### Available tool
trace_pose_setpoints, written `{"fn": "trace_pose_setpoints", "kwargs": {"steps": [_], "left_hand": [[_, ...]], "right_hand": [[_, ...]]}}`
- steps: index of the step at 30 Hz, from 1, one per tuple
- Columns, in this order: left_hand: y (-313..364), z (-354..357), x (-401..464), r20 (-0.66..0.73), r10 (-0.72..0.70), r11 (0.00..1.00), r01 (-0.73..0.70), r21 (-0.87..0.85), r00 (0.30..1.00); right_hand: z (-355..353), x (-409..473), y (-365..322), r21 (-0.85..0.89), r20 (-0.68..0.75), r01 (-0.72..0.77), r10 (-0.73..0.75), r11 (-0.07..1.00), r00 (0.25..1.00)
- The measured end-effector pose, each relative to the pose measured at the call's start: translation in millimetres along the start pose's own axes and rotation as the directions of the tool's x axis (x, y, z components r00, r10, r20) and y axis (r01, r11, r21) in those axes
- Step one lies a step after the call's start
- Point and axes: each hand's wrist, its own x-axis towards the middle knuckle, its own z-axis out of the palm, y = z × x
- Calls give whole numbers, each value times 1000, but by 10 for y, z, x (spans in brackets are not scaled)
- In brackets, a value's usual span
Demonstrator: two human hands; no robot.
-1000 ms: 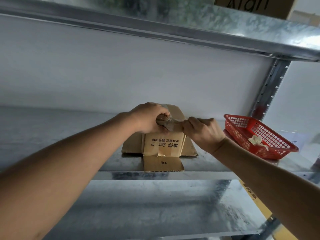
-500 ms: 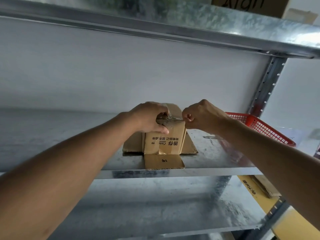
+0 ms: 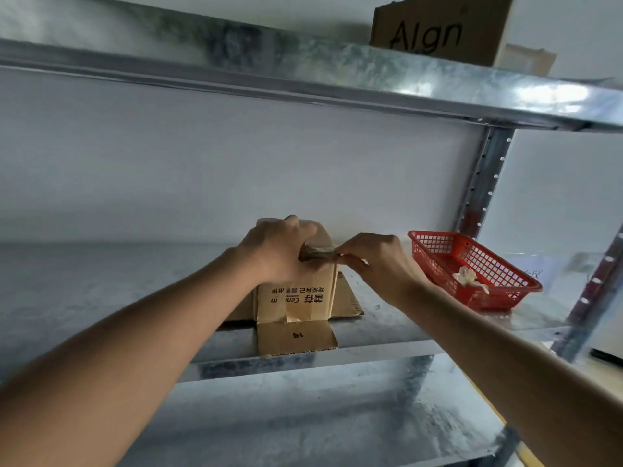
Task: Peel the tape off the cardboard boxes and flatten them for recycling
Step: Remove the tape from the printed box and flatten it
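Note:
A small brown cardboard box [image 3: 296,303] with printed characters stands upside down on a galvanised metal shelf [image 3: 101,298], its lower flaps splayed flat. My left hand [image 3: 274,252] grips the box's top from the left. My right hand [image 3: 372,259] pinches a strip of clear tape [image 3: 318,256] at the top right corner. The tape stretches between both hands across the top of the box.
A red plastic basket [image 3: 472,264] with crumpled tape in it sits to the right of the box. Above hangs another shelf [image 3: 303,72] carrying a brown carton [image 3: 438,28] marked "Algn". An upright post [image 3: 482,183] stands at the right, with a lower shelf [image 3: 303,416] below.
My right hand dropped from above the box's top right corner to pinch the tape at the corner. The camera view tilted upward. My left hand stayed on the box.

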Motion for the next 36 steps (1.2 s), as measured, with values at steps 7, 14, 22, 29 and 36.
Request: {"fn": "trace_pose_setpoints", "kwargs": {"steps": [7, 14, 22, 29, 36], "left_hand": [[-11, 290, 68, -63, -37, 999, 39, 21, 997], [15, 231, 22, -50, -69, 995, 72, 66, 996], [-54, 202, 24, 51, -57, 998, 59, -23, 997], [-44, 134, 14, 64, -46, 998, 49, -47, 997], [-36, 106, 8, 92, -27, 999, 31, -39, 995]], "right_hand": [[145, -86, -122, -21, -63, -251, 249, 968, 966], [144, 23, -317, -324, 92, -186, 226, 928, 970], [-81, 216, -358, -445, 271, 9, 125, 896, 954], [-328, 476, -246, -444, 518, 251, 18, 860, 855], [-291, 540, 126, -233, 413, 276, -162, 933, 896]]}}
